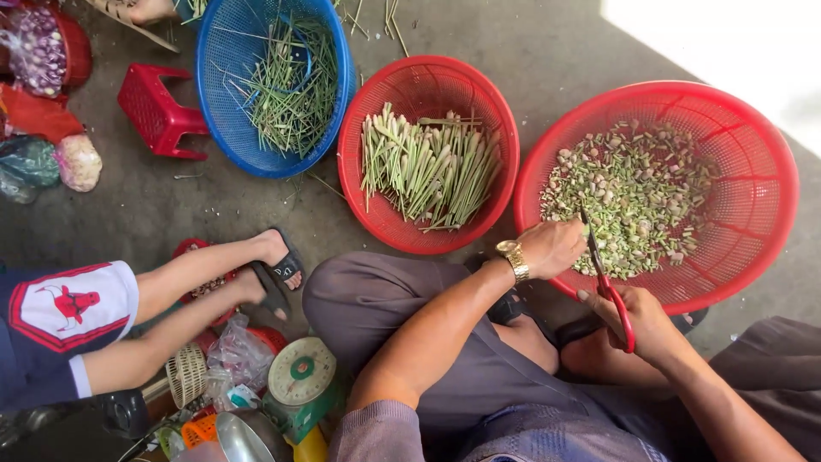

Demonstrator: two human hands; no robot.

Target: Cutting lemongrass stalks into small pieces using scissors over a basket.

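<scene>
Grey-trousered knees [445,342] of the seated person fill the near foreground. Just beyond them, the right hand [646,325] has its grip clamped on red-handled scissors [609,287], blades pointing away over the rim of a large red basket [753,257] of chopped pale-green stalk pieces [629,197]. Beside that grip, the left hand [552,248], wearing a gold watch [513,259], is closed around something at the blades; what it pinches cannot be told. Left of both grips sits a second red basket [368,111] of trimmed lemongrass stalks [428,167], then a blue basket [222,128] of green trimmings [291,85].
</scene>
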